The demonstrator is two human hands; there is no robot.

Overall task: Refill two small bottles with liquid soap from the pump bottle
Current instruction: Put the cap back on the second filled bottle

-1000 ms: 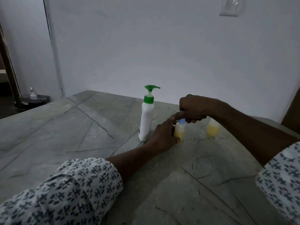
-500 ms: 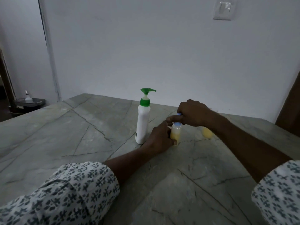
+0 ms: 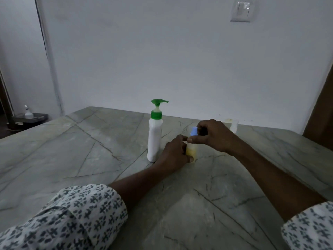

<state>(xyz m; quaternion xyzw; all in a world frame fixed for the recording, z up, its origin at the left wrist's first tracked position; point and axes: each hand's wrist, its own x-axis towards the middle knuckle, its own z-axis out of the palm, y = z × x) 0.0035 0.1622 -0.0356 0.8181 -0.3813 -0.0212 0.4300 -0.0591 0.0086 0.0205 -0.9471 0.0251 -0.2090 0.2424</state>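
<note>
**Clerk:** Surroundings, largest first?

**Inspector:** A white wall (image 3: pixel 180 60) fills the upper frame and meets the far edge of a veined grey-green stone tabletop (image 3: pixel 72 150). Open stone runs from the centre to the left edge. Patterned sleeves (image 3: pixel 72 219) occupy the lower corners, and both forearms cross the near stone.

**Clerk:** Task items?

**Inspector:** The pump bottle (image 3: pixel 154 138), white with a green pump, stands upright at centre. The left hand (image 3: pixel 173 156) is just right of its base, fingers wrapped round the small bottle (image 3: pixel 191 150), which holds yellow liquid. The right hand (image 3: pixel 214 135) pinches the blue cap (image 3: pixel 194 131) above that bottle's neck. I cannot tell whether the cap is seated.

**Clerk:** Writing? Obstructions?

**Inspector:** There is a dark mark low on the pump bottle, too small to read. A pale object (image 3: pixel 234 126) is behind the right hand, blurred. A wall switch (image 3: pixel 241 10) is at upper right.
</note>
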